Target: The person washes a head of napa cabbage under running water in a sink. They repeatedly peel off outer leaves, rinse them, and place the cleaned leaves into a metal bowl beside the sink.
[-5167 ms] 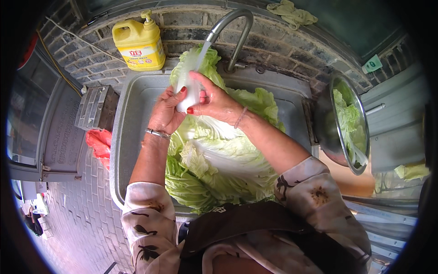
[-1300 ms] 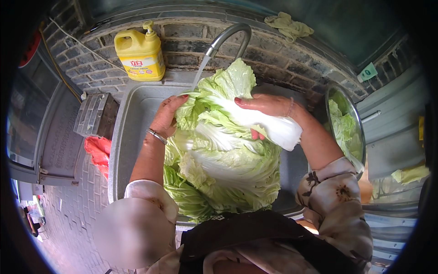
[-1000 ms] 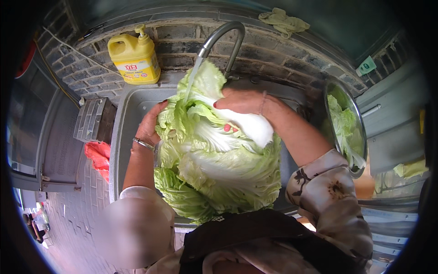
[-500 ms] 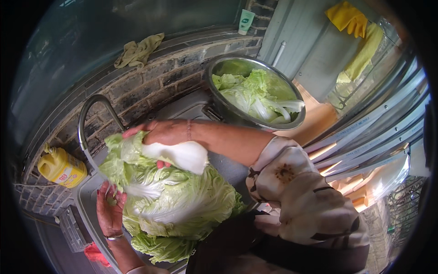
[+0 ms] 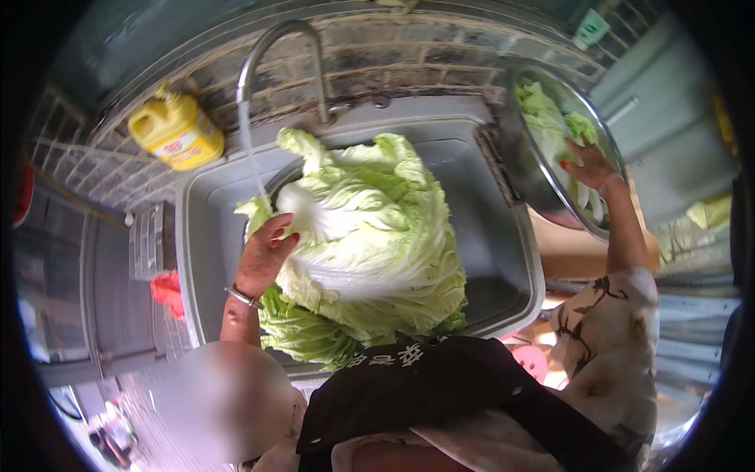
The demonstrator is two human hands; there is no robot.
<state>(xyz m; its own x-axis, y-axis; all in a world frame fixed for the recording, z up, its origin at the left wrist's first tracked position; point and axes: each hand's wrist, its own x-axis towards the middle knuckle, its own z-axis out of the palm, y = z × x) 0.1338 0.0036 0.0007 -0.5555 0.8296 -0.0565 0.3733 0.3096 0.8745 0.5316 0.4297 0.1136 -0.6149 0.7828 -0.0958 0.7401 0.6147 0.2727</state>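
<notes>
A big heap of pale green and white Chinese cabbage [image 5: 370, 228] fills much of the grey sink [image 5: 499, 259]. My left hand [image 5: 266, 253], a bracelet at its wrist, is at the left side of the cabbage near a white leaf base; its fingers are apart and slightly bent. Water runs from the curved metal faucet [image 5: 271, 39] just beyond that hand. Out to the right, my right hand [image 5: 591, 167] reaches into a steel bowl [image 5: 523, 161] with its fingers spread over loose cabbage leaves [image 5: 543, 118].
Behind the sink's left corner stands a yellow jug [image 5: 177, 134] against the brick wall [image 5: 377, 63]. A red cloth [image 5: 167, 293] hangs by the left rim, near a clear plastic box [image 5: 152, 240]. A green tube [image 5: 591, 30] is on the far ledge.
My right hand has moved from above the cabbage to the bowl at right, and the white leaf it held is out of it. My left hand stays beside the cabbage. The view has turned.
</notes>
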